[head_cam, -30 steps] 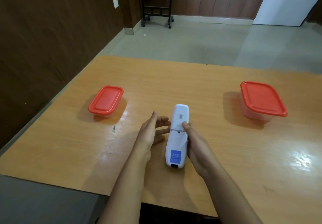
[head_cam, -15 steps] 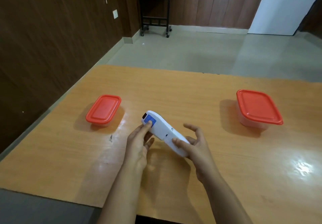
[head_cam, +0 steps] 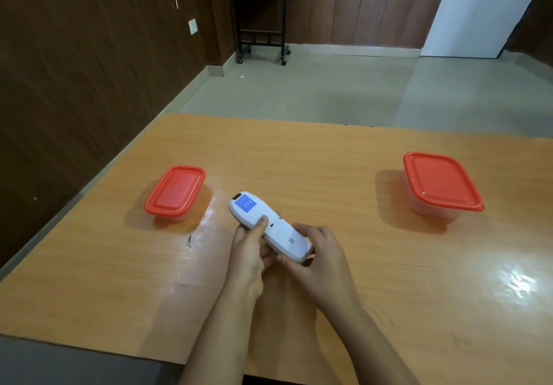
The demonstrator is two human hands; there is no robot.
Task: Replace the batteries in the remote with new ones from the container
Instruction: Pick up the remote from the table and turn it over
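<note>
Left hand [head_cam: 247,260] and right hand [head_cam: 324,265] both grip the remote [head_cam: 248,208], back up; its cover [head_cam: 288,239] should slide off squarely.

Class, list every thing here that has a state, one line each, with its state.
Remote: back up, battery cover on, held by both hands.
Left container: red lid on.
Right container: red lid on.
Left hand: grips remote, thumb on its back.
Right hand: grips remote's near end.

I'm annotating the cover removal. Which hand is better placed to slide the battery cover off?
Probably the right hand: it grips the cover end of the remote, while the left hand braces the body.
</note>
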